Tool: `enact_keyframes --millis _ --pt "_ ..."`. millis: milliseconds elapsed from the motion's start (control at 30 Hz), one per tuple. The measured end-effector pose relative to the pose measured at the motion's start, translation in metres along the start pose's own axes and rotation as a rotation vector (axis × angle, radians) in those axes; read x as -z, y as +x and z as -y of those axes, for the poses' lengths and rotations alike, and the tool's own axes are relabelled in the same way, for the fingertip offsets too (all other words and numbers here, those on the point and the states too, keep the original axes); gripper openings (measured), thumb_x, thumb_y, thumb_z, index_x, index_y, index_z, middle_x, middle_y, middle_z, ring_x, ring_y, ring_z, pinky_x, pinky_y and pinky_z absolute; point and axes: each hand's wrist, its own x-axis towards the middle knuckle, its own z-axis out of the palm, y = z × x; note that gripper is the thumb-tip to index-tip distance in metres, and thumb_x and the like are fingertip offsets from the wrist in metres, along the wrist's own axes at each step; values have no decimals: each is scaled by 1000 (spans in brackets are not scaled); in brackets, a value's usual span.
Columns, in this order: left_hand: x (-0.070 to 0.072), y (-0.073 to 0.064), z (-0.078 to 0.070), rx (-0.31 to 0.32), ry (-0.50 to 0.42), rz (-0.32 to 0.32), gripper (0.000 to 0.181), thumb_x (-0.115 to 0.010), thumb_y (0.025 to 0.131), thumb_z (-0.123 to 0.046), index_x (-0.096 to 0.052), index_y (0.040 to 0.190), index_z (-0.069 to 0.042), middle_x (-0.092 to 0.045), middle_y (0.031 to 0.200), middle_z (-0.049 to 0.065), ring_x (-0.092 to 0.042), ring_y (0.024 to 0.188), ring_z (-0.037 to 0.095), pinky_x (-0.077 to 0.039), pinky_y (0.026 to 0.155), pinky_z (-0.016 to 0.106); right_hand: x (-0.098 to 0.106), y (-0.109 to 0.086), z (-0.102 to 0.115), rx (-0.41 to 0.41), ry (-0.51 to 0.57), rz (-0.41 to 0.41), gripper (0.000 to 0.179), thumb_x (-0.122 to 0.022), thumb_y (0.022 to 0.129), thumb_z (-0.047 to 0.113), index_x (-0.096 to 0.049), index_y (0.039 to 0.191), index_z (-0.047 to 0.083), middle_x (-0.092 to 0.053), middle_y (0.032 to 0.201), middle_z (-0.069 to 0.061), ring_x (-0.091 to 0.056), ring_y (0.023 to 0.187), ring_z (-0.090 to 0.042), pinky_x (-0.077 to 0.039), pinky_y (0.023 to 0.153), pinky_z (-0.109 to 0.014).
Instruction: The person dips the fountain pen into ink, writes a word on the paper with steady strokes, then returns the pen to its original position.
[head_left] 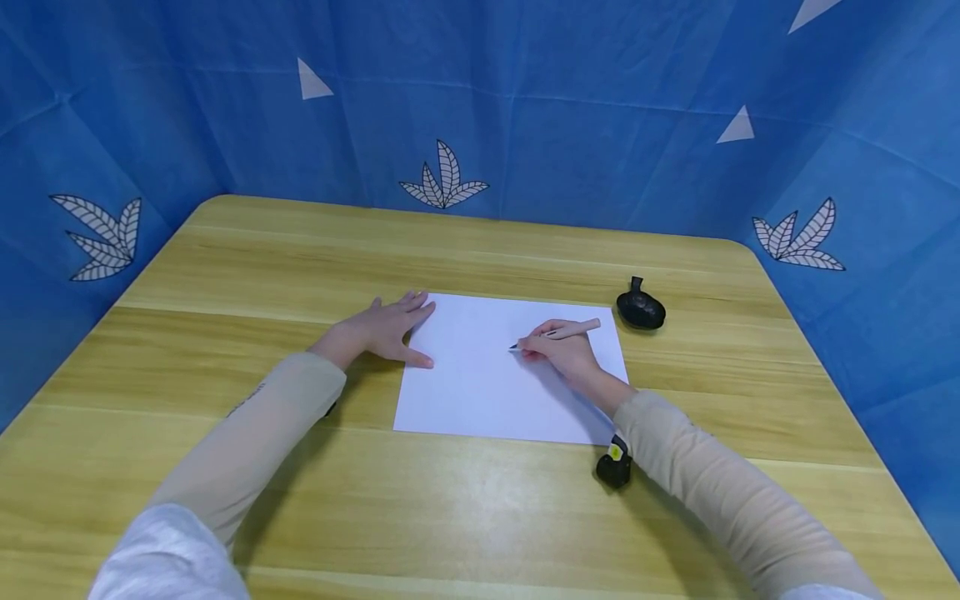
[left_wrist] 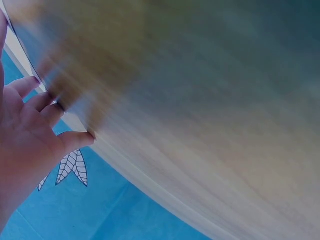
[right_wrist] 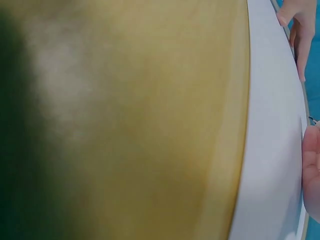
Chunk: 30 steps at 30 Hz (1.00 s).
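A sheet of white paper (head_left: 465, 392) lies on the wooden table, with no marks on it that I can make out. My left hand (head_left: 386, 329) rests at its left edge, fingers spread and thumb on the sheet. In the left wrist view the same hand (left_wrist: 30, 125) shows at the left side, fingertips down on the surface. Over the right half of the paper, my right hand (head_left: 562, 352) pinches a light beige pen (head_left: 577, 329), its dark tip at or just above the sheet. Only part of the right hand (right_wrist: 311, 170) shows in the right wrist view.
A black rounded object with a short tab (head_left: 641, 308) sits just right of the paper's far right corner. Under my right wrist is a small black device with a yellow spot (head_left: 613, 468). A blue curtain (head_left: 562, 158) with leaf prints hangs behind the wooden table (head_left: 465, 508).
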Motion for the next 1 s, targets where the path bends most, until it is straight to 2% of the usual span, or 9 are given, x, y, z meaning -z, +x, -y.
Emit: enact_keyframes --millis 267,1000 --pt "-1 1 0 -4 1 -3 98 -55 76 -62 -10 144 -8 2 148 12 5 134 28 -1 98 61 0 -2 0 6 -55 -11 11 -66 75 -3 -56 77 -6 -64 65 -2 -63 61 -11 -51 61 -25" --pt "-2 -1 1 -5 6 -9 97 -57 76 -59 -11 144 -6 1 148 13 3 134 29 -1 98 61 -2 -4 0 36 -87 -13 12 -67 75 -3 -56 77 -6 -63 63 -1 -62 59 -11 -51 60 -25"
